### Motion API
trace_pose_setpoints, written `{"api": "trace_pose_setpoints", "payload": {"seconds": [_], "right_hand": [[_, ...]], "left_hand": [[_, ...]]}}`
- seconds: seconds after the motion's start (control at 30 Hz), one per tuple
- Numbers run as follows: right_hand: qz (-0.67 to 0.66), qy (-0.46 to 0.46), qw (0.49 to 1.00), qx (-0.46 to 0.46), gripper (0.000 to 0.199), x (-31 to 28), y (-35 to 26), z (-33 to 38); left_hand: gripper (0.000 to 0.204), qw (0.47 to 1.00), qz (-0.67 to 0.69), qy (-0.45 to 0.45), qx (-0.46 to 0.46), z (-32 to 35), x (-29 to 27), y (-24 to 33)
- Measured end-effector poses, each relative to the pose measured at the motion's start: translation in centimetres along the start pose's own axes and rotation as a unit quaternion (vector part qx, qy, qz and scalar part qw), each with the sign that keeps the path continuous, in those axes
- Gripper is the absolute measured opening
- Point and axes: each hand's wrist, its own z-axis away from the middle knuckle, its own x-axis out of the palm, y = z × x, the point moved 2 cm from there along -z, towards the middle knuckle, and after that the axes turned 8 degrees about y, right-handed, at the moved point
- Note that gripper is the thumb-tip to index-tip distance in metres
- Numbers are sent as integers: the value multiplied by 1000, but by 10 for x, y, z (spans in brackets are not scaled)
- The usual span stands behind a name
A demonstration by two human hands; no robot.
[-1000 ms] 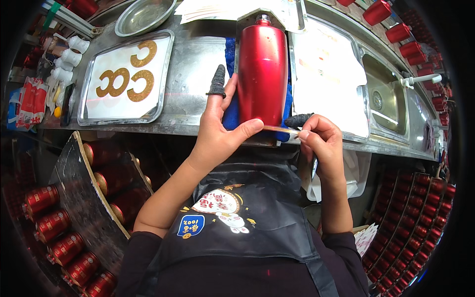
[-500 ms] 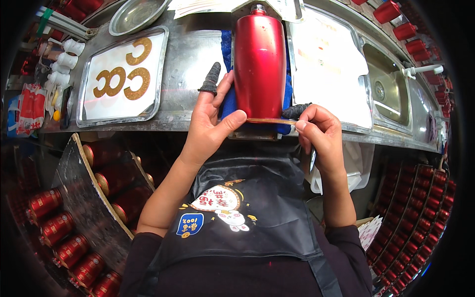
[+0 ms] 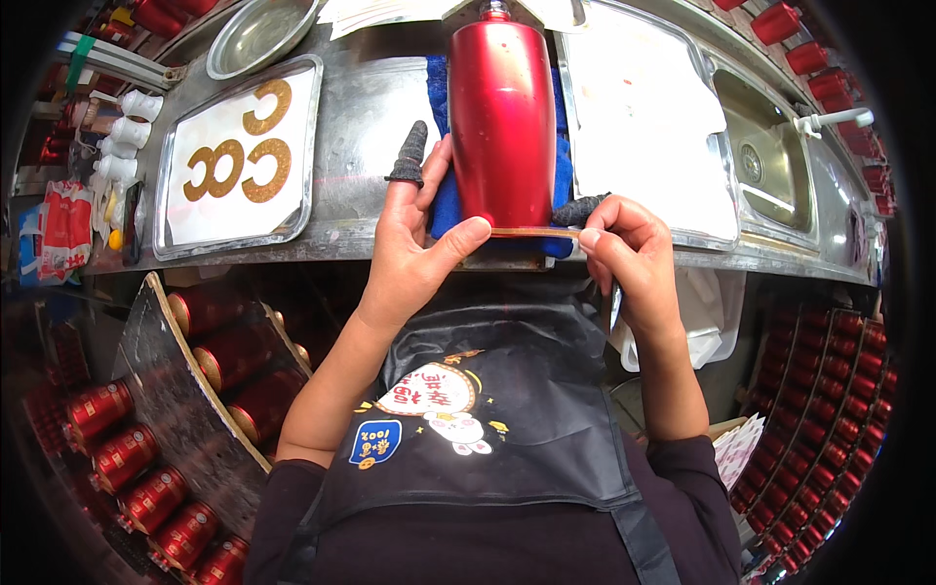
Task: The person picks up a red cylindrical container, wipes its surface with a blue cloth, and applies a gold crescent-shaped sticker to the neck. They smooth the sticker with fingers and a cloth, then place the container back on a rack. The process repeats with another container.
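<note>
1. Bottle (image 3: pixel 502 127), one, red and glossy, lying on blue cloth (image 3: pixel 564 166), neck at the far end, base toward the person; landmark for all places below
2. Strip (image 3: pixel 536 233), one, thin, gold-brown, stretched crosswise along the bottle's near end
3. Left hand (image 3: pixel 414 249), against the bottle's left side; fingers spread and extended, thumb on the strip's left end; dark finger cover (image 3: pixel 409 151) on one finger
4. Right hand (image 3: pixel 634 249), just beside the bottle's near right corner; thumb and bent forefinger pinching the strip's right end; second dark cover (image 3: pixel 580 210) on one finger; slim shiny item (image 3: pixel 614 307) under the palm, kind unclear
5. Metal tray (image 3: pixel 310 146), left of the bottle, with white lining and gold curved pieces (image 3: pixel 283 174)
6. White sheet (image 3: pixel 643 127), on another tray just right of the bottle
7. Metal bowl (image 3: pixel 258 39), far left of the bottle
8. Sink (image 3: pixel 780 180), well right of the bottle
9. Black apron (image 3: pixel 526 380), printed, on the person, nearer than the bottle
</note>
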Motion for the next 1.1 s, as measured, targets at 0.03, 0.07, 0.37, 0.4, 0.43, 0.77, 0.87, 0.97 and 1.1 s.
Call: {"api": "trace_pose_setpoints", "payload": {"seconds": [0.03,0.07,0.37,0.4,0.43,0.77,0.87,0.97,1.1], "right_hand": [[3,0,1000,0,13,0,0,0],[5,0,1000,0,13,0,0,0],[-3,2,1000,-7,12,2,1,0],[-10,-1,1000,0,11,2,2,-1],[-17,-8,1000,6,11,3,2,-1],[-15,6,1000,-1,11,3,5,-1],[-14,5,1000,-5,11,3,5,-1],[-11,3,1000,-9,11,3,5,-2],[4,5,1000,-12,11,2,7,-3]], "left_hand": [[87,1000,10,4,-5,0,-1,-1],[88,1000,23,8,-9,0,-1,-2],[89,1000,12,3,3,-1,-2,-3],[89,1000,6,0,3,-1,-2,-3],[88,1000,3,-4,5,0,-3,-3],[76,999,34,5,-22,0,-9,-1],[82,1000,-2,-10,-7,1,-5,0],[87,1000,-12,-4,1,1,-2,0],[88,1000,-20,-4,9,2,-1,0]]}}
